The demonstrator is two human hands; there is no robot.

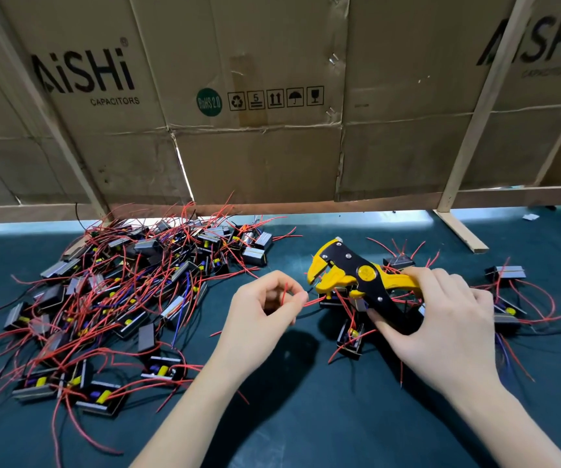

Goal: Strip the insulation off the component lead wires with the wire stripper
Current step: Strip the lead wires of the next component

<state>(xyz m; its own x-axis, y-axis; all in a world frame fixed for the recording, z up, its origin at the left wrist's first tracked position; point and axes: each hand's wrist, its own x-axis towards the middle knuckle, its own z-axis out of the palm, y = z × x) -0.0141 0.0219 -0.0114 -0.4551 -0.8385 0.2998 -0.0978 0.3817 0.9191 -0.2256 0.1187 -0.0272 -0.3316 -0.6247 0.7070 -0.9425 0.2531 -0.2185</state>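
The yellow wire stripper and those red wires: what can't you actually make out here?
Head view:
- Wire stripper handles: partly wrapped by the right hand.
- Red wire tip at the jaws: too small to tell whether stripped.
- Left hand pinch: fingers hide the wire's run.
- Pile of components: tangled wires cover many.

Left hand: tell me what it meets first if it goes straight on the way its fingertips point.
The left hand, pinching a red lead wire, points right; it would likely first meet the open mouth of the yellow-and-black wire stripper, though depth is uncertain.
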